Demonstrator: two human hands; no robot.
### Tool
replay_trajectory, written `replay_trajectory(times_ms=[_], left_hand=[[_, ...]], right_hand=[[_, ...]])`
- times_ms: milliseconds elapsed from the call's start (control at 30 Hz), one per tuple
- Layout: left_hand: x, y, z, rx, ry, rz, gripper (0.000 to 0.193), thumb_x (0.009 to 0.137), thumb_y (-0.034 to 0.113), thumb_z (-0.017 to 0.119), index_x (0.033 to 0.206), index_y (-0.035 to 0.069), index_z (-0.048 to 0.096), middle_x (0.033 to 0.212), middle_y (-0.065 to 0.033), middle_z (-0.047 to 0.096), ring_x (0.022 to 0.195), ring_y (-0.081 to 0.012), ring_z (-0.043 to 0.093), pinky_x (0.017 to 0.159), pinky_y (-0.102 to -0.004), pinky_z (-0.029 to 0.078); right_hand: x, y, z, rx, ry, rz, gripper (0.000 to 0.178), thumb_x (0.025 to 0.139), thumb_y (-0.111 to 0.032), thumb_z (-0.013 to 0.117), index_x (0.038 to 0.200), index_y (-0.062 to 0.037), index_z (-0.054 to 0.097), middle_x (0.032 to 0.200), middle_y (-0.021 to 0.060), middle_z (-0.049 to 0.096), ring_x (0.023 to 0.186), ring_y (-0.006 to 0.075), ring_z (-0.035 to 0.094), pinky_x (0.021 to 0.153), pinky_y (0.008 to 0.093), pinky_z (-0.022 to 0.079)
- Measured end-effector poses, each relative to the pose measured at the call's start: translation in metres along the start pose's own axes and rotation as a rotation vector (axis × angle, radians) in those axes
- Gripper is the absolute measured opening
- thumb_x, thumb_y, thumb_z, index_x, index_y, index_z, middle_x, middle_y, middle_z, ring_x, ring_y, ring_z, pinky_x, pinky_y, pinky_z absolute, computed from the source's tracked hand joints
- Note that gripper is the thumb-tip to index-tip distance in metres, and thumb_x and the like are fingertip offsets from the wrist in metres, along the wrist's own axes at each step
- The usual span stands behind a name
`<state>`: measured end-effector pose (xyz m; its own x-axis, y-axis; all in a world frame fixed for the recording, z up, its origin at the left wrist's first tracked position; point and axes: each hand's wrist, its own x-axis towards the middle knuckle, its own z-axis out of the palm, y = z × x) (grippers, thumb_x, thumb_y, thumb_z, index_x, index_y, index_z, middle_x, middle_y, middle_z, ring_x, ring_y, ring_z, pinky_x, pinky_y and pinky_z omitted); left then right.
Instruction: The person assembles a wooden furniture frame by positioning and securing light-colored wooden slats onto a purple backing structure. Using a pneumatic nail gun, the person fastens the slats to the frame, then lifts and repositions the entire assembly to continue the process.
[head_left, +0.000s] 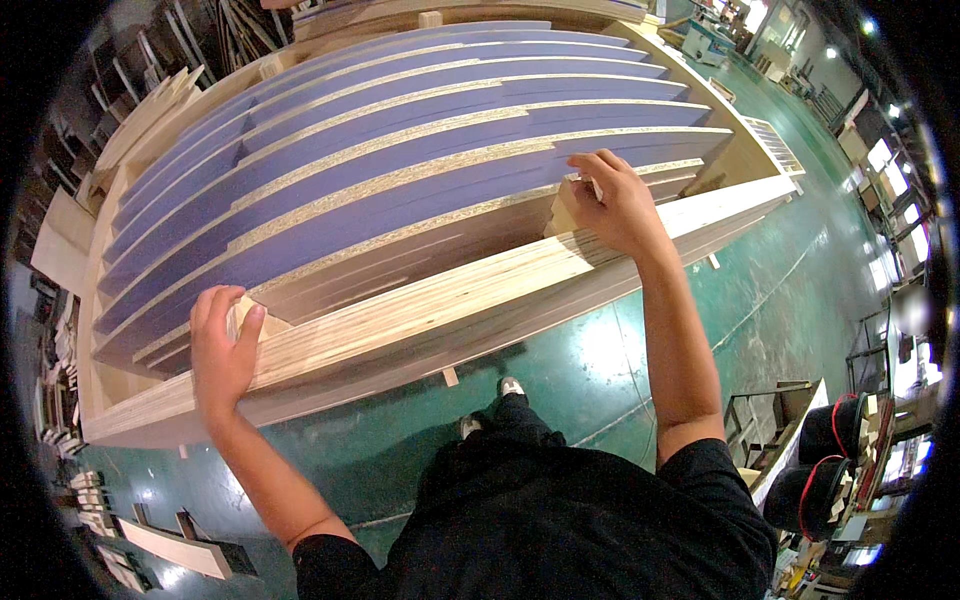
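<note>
Gripping small pale wooden spacer blocks, left hand point(222, 345) on one block point(243, 316), right hand point(612, 200) on another point(563, 213), fingers curled around each. Both resting against the long light plywood board stack point(420, 315), beside tilted purple-faced chipboard panels point(400, 170) above green floor point(600, 360).

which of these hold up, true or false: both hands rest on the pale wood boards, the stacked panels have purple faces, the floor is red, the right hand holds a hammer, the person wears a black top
1. Both hands rest on the pale wooden boards. True: the left hand and the right hand each sit on the long stack of pale wooden boards.
2. The stacked chipboard panels have purple faces. True.
3. The floor is red. False: the glossy floor is green.
4. The right hand holds a hammer. False: it touches a small pale wooden block; no tool shows.
5. The person wears a black top. True: the black shirt fills the lower edge.
</note>
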<state>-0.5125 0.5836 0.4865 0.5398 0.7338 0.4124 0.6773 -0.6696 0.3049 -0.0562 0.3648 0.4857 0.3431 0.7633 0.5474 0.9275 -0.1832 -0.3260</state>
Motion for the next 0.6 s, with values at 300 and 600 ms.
replay_trajectory(times_ms=[300,600], left_hand=[[0.0006,0.0036,-0.0014,-0.021,-0.005,-0.016,0.031,0.091,0.024,0.070,0.114,0.004,0.065,0.121,-0.0144,0.062,0.119,-0.0354,0.055,0.103,-0.0434,0.042],[0.0015,0.0051,-0.0007,-0.007,0.016,-0.001,0.032,0.091,0.026,0.071,0.114,0.004,0.065,0.119,-0.0134,0.063,0.117,-0.0352,0.056,0.101,-0.0437,0.043]], right_hand=[[0.0015,-0.0039,-0.0045,0.090,-0.043,0.071,0.027,0.088,-0.014,0.065,0.114,-0.0041,0.066,0.103,0.0165,0.067,0.098,0.0382,0.065,0.082,0.0455,0.054],[-0.0023,0.0033,0.0001,-0.067,-0.054,0.000,0.034,0.090,-0.020,0.067,0.121,-0.0066,0.064,0.114,0.0169,0.065,0.109,0.0381,0.062,0.093,0.0471,0.050]])
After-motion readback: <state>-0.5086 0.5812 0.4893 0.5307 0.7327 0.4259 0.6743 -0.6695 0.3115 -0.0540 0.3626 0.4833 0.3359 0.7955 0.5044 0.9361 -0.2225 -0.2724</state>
